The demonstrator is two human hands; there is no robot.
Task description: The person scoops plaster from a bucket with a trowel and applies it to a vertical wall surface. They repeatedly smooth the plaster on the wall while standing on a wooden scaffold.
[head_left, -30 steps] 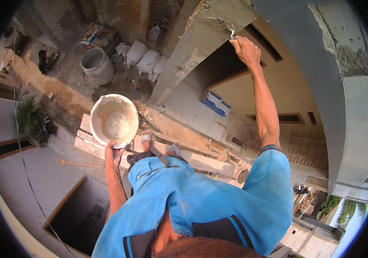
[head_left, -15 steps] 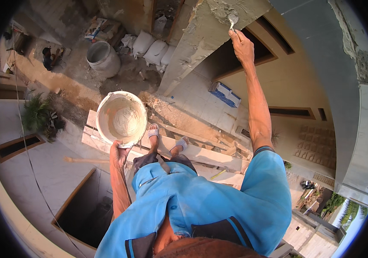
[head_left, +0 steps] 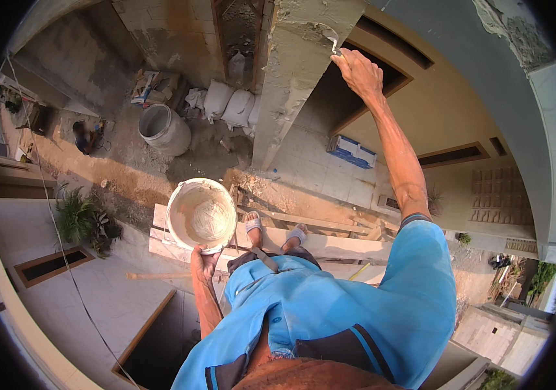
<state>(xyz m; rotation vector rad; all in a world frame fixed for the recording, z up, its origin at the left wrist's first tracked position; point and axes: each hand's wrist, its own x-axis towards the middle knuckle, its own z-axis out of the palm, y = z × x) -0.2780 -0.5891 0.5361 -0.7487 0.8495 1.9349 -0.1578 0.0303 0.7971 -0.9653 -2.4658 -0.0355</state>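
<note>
My right hand (head_left: 361, 75) is raised and closed around the handle of a small trowel (head_left: 336, 47). Its pale blade lies against the wet, grey-plastered face of a column (head_left: 291, 65), close to the right edge. Lower left, my left hand (head_left: 205, 263) grips the near rim of a white bucket (head_left: 179, 227) and holds it tilted toward me. Pale plaster coats the bucket's inside walls and bottom. Part of the left fingers is hidden under the bucket.
My sandalled feet stand on wooden planks (head_left: 336, 243) high above the ground. Below are a large drum (head_left: 172, 135), white sacks (head_left: 235, 105), blue-and-white boxes (head_left: 352, 151) and a crouching person (head_left: 84, 138). A cable (head_left: 63, 253) hangs at left; plants (head_left: 76, 214) grow below.
The trowel has moved from the middle of the plaster patch toward the column's right edge, and the plaster there looks smoother. My view has shifted; the left hand still holds the bucket.
</note>
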